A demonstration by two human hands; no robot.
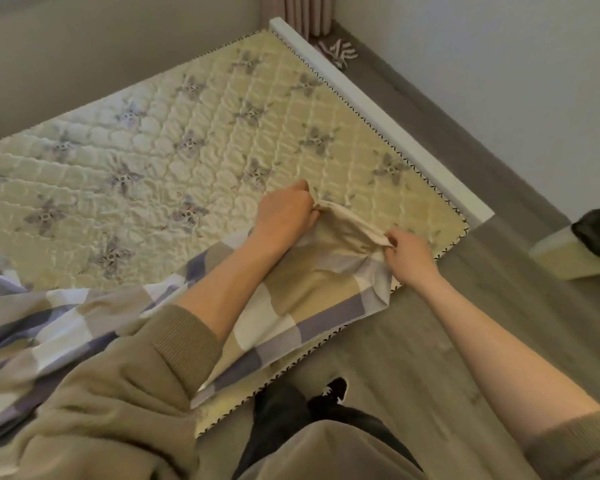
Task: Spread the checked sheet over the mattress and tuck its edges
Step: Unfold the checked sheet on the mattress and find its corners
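Note:
The checked sheet (284, 306), in beige, white and purple squares, lies bunched along the near edge of the quilted cream mattress (174, 140) with grey flower prints. Most of the mattress is bare. My left hand (284, 211) pinches the sheet's hem near the mattress's right corner. My right hand (409, 252) grips the same hem a little further right, close to the corner. The hem is pulled taut between both hands and lifted off the mattress.
A white bed frame rail (378, 116) runs along the mattress's far right side. Grey wood floor (413, 341) lies to the right, where my shoe (331, 393) stands. A striped cloth (338, 51) lies by the curtain (298, 12). A low box with a dark item (596, 230) sits at right.

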